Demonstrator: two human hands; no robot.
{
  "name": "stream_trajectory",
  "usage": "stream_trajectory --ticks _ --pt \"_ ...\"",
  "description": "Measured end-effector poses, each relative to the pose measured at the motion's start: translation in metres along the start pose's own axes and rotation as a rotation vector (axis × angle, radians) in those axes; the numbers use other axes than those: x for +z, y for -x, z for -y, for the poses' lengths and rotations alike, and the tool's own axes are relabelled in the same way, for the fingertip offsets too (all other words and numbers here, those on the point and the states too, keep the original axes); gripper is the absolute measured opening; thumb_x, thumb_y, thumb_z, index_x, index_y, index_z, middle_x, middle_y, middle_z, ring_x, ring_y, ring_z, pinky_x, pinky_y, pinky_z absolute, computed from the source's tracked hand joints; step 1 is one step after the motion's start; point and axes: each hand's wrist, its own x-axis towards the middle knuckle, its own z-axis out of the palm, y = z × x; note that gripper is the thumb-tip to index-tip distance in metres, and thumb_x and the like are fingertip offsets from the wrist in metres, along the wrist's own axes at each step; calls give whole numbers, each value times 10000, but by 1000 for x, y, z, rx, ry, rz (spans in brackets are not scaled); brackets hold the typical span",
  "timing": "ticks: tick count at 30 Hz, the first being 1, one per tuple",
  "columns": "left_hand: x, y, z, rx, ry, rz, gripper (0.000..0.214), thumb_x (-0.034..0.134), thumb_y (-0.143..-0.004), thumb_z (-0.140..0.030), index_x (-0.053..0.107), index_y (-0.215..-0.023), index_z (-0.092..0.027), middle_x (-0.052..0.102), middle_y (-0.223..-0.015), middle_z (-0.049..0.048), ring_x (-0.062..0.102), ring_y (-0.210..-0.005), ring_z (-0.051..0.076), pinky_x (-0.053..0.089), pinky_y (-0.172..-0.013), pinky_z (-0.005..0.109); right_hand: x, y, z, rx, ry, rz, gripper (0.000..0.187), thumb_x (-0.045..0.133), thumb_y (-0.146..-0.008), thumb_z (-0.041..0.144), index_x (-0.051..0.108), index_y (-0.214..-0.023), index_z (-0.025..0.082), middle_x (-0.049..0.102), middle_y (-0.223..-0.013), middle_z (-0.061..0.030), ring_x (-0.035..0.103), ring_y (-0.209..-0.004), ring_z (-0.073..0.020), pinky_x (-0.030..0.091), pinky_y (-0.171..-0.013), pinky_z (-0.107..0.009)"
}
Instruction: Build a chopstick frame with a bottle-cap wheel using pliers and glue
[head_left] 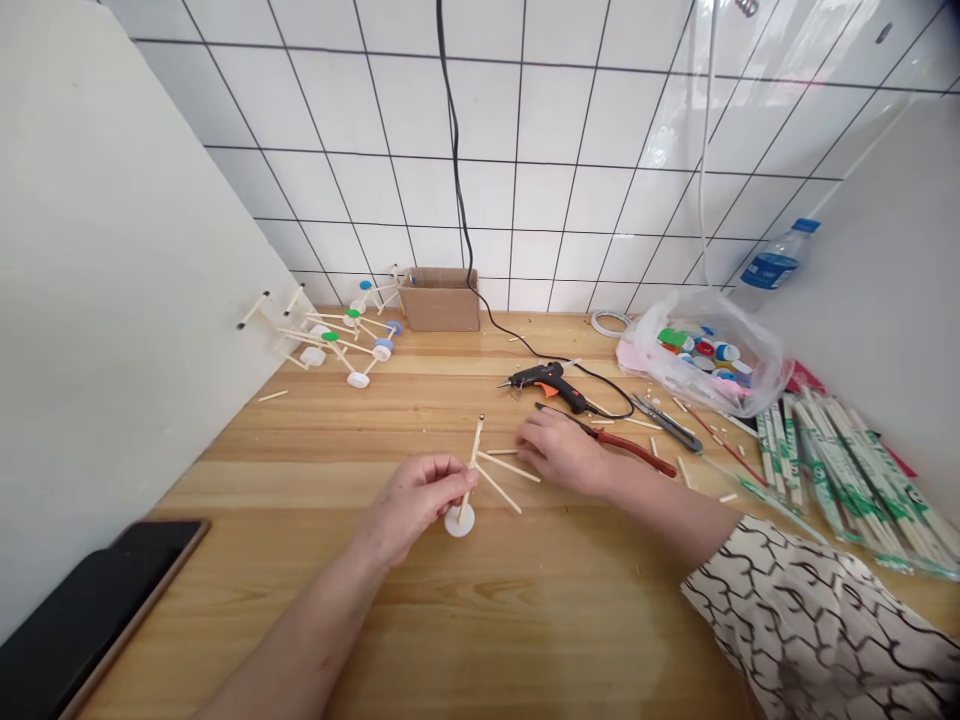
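Note:
My left hand (420, 500) pinches a small stick frame (487, 470) of thin wooden sticks with a white bottle cap (460, 521) at its lower end, held just above the wooden table (480, 620). My right hand (559, 452) rests fingers-down on the table to the right of the frame, its fingertips at the loose stick ends; whether it grips one I cannot make out. Red-handled pliers (630, 445) lie right behind that hand.
A black and orange glue gun (551, 383) lies behind, its cord running up the tiled wall. Cardboard box (440, 298), finished stick-and-cap models (337, 335) at left, bag of caps (705, 350), scissors (667, 420), chopstick packs (847, 470), water bottle (776, 265), phone (97, 600).

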Motion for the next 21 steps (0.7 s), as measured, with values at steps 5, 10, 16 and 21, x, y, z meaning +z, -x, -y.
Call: stream_trajectory --ticks 5,10,16,21 --pt "2 0 -1 -16 -15 -14 324 706 -622 -446 599 -589 -142 509 -492 -34 377 -457 68 253 -456 201 -7 -16 12 106 -17 69 87 597 -827 221 657 -797 165 657 -863 -82 578 -848 -187 407 -739 -269" --pt "7 0 -1 -34 1 -5 353 728 -587 -460 584 -580 -137 484 -474 -44 371 -444 59 246 -438 186 -26 8 18 323 6 137 136 569 -804 180 665 -712 155 670 -718 -108 624 -708 -214 406 -627 -285" --pt "20 -1 -3 -45 12 -6 317 715 -600 -425 588 -565 -137 488 -480 -39 371 -442 58 247 -427 183 -27 52 23 492 14 213 194 525 -767 159 641 -612 143 669 -661 -158 639 -638 -278 371 -538 -313" --pt "24 -6 1 -56 19 46 337 718 -611 -450 611 -615 -131 524 -520 -23 384 -455 61 256 -434 187 -26 66 23 522 -57 209 187 510 -786 172 623 -637 179 676 -675 -88 631 -660 -226 363 -542 -277"
